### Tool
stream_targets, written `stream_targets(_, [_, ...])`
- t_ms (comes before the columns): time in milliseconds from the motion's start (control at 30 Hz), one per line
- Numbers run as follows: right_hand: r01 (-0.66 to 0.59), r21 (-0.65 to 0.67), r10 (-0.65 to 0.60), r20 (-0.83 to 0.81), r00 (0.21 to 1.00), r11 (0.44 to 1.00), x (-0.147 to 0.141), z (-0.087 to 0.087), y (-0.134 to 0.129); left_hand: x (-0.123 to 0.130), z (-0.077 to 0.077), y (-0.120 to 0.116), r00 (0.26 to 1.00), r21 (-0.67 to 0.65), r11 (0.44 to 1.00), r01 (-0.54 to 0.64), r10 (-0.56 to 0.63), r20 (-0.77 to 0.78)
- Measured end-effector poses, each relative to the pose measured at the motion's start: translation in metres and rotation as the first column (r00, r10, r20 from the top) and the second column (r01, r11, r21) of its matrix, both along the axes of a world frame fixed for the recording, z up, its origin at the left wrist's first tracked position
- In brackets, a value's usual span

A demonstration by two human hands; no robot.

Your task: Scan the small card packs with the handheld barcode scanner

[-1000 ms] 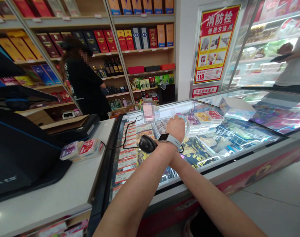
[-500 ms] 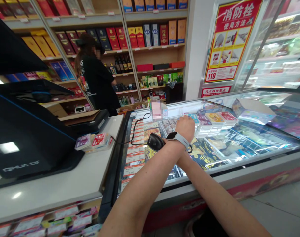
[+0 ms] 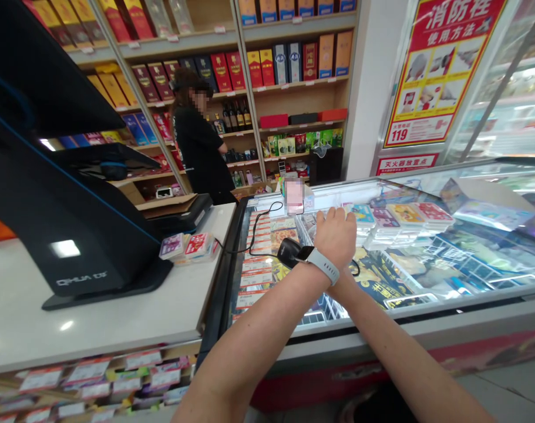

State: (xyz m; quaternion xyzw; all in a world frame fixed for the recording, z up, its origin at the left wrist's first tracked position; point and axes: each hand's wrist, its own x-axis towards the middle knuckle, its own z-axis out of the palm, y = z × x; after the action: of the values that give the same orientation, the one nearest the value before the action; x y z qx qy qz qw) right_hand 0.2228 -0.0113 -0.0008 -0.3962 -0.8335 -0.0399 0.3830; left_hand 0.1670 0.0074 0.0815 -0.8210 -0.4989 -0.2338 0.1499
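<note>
My left hand [image 3: 336,235], with a grey-strapped watch [image 3: 323,265] at the wrist, is over the glass-topped freezer [image 3: 430,314]. Its fingers curl down and away, hiding whatever is under them. Crossing beneath that wrist, my right hand [image 3: 345,285] is mostly covered. A black barcode scanner [image 3: 288,252] pokes out left of the watch, apparently gripped by the right hand, and its cable [image 3: 252,241] runs left to the counter. Just right of my left hand stand stacks of small card packs [image 3: 385,218] in clear cases, with blue, purple, yellow and red fronts.
A black checkout terminal [image 3: 104,252] stands on the white counter [image 3: 130,320], beside more card packs [image 3: 200,245]. An opened display box [image 3: 487,205] lies on the freezer's right. Behind it, a person in black [image 3: 201,147] stands before shelves of boxes and bottles.
The view has swung left, so the surroundings sit further right. My left hand has drawn back slightly from the card stacks. The scanner stays beneath the left wrist, and the person behind remains standing.
</note>
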Motion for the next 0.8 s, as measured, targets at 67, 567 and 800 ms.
stream_targets(67, [0.030, -0.005, -0.030, 0.025, 0.999, 1.000, -0.001, -0.004, 0.003, -0.009, 0.002, -0.005, 1.000, 0.014, 1.000, -0.006, 0.006, 0.005])
stream_targets(567, [0.001, -0.021, 0.003, 0.175, 0.985, 1.000, -0.006, 0.002, -0.001, -0.129, -0.012, -0.045, 0.968, -0.030, 0.989, -0.147, 0.150, 0.201])
stream_targets(800, [-0.023, 0.021, 0.019, 0.175, 0.984, 1.000, -0.006, -0.001, 0.000, -0.197, -0.041, -0.056, 0.918, -0.086, 0.968, -0.235, 0.250, 0.306])
